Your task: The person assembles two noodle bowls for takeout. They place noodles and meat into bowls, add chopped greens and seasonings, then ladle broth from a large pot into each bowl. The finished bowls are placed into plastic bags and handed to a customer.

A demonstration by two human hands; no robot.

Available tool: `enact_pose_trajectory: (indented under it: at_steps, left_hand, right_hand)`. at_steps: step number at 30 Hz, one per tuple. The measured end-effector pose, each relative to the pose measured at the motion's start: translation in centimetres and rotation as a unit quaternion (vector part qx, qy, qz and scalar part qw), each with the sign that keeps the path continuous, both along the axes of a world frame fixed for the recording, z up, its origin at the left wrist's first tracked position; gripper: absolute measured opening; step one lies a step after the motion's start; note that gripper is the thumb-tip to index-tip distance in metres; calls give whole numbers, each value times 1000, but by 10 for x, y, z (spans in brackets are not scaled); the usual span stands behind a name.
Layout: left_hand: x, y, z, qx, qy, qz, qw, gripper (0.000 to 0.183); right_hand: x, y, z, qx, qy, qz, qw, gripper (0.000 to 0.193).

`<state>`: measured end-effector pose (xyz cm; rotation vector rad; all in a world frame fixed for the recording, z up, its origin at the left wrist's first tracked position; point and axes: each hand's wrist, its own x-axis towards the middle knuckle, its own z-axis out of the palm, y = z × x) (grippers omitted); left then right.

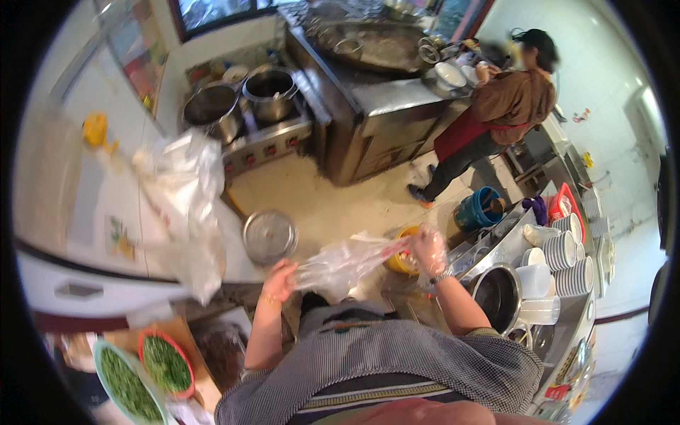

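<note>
Clear plastic bag (340, 265) stretched left to right, long axis slanting slightly far at right, between left hand (279, 282) and right hand (429, 252), fingers of both gripping its ends.

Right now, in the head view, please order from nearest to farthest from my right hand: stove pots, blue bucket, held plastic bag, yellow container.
1. Held plastic bag: in the right hand, stretching left.
2. Yellow container: low, at that hand's left.
3. Blue bucket: ahead, right.
4. Stove pots: ahead, far left.
</note>
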<state>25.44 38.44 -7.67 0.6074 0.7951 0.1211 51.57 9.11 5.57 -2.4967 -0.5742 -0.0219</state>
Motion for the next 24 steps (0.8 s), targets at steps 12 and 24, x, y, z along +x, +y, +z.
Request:
enact_pose_trajectory:
  at_steps: [12,24]
  left_hand:
    - [-106,-214,87,191,54,79,977,31]
    - [-281,-313,102,600,438,-75,665,28]
  right_hand:
    - [-174,-24,-3,62,-40,453,889,61]
    - [-292,-64,-53,97,180,583,786,23]
